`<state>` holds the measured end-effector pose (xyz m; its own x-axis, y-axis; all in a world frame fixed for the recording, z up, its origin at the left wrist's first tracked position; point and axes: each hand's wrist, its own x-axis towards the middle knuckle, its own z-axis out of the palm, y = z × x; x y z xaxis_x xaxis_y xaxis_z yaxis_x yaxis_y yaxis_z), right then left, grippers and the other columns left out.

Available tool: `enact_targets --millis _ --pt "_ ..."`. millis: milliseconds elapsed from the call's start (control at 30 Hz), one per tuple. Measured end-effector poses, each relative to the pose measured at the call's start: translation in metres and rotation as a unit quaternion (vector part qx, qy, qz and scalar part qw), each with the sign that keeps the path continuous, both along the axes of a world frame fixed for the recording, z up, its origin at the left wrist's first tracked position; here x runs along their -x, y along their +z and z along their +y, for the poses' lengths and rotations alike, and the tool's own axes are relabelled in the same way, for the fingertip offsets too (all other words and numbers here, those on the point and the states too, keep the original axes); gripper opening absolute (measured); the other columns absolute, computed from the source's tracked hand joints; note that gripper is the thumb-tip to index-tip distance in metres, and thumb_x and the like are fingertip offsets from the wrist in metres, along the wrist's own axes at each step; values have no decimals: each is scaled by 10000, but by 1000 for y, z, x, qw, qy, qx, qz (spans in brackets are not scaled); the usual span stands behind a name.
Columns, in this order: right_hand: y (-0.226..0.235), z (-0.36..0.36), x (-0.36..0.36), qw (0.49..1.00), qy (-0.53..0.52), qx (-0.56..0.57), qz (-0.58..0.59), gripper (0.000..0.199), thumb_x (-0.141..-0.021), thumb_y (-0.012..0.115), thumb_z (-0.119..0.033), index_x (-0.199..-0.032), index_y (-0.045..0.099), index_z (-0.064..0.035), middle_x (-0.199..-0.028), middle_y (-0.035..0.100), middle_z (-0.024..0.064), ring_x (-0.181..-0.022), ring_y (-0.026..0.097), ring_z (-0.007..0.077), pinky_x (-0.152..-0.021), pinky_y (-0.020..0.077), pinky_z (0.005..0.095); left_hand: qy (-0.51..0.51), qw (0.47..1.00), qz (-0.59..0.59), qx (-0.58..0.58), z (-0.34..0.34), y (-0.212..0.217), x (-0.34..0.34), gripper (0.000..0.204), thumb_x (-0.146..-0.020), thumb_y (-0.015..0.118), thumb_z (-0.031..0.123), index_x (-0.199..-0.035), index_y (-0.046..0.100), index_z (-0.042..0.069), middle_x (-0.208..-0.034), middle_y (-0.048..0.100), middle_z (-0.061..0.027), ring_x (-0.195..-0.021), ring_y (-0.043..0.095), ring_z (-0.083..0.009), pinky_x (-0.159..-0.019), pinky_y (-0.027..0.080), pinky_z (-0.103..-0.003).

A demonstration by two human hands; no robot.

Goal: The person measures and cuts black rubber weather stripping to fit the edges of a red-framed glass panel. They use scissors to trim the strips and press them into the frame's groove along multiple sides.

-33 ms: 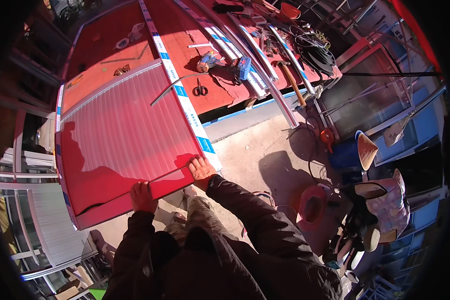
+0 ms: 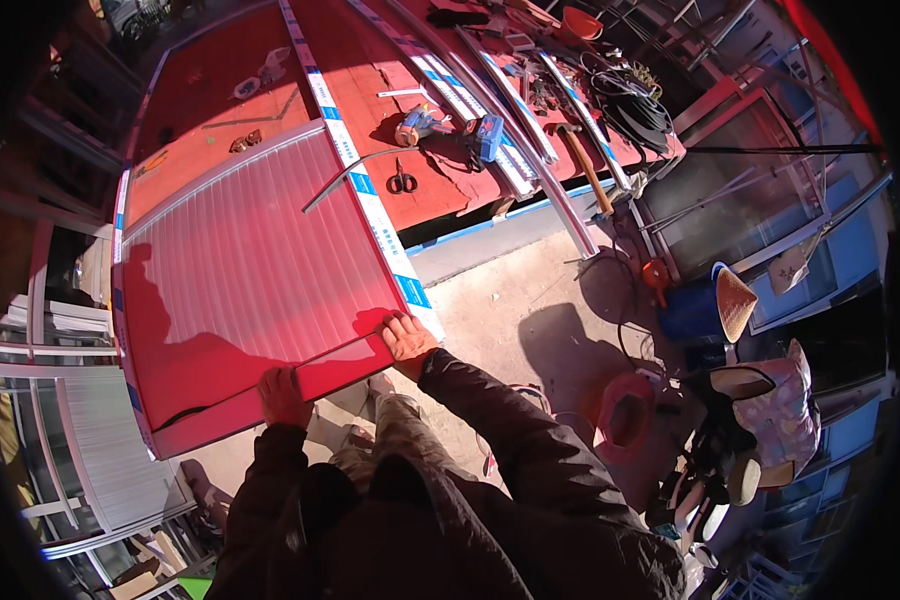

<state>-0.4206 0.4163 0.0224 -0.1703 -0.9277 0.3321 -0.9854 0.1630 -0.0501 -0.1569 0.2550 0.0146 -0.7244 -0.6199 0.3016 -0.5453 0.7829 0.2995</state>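
A large ribbed panel [image 2: 260,245] lies between two long frame rails on the table's near end, tinted red by the light. Along its near end runs a smooth flat strip [image 2: 210,425], where both hands rest. Fingers of my left hand [image 2: 285,395] curl over this strip near its middle. Close to the right corner, my right hand [image 2: 407,337] grips the same edge with its fingers bent over the top. The thumbs and the underside of the edge are mostly hidden. A white-and-blue filmed rail [image 2: 375,215] borders the panel on the right, with a thin grey strip [image 2: 345,175] lying across it.
On the red table [image 2: 410,205] lie black-handled scissors [image 2: 401,178], a cordless drill [image 2: 417,125], a hammer [image 2: 582,165], several metal profiles and a black cable coil [image 2: 638,118]. A straw hat [image 2: 734,303] and a pink ring-shaped object [image 2: 625,415] are at the right. Framed panes stand at the left.
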Motion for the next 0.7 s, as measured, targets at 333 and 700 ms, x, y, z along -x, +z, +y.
enact_targets --millis 333,700 --pt "7 -4 -1 990 11 -136 -22 384 -854 507 -190 -1202 563 -38 -1194 544 136 -1150 494 303 -986 379 401 15 1000 9 10 -5 -21 -4 328 -832 669 178 -1121 564 63 -1178 538 -145 -1160 487 -378 -1013 379 -506" --pt "7 -3 0 996 -13 -82 -24 365 -885 493 -171 -1217 562 -37 -1220 549 152 -1184 500 330 -987 401 439 31 999 11 -6 -2 -17 -8 420 -791 701 163 -1176 557 75 -1186 537 -144 -1162 484 -387 -1011 389 -512"
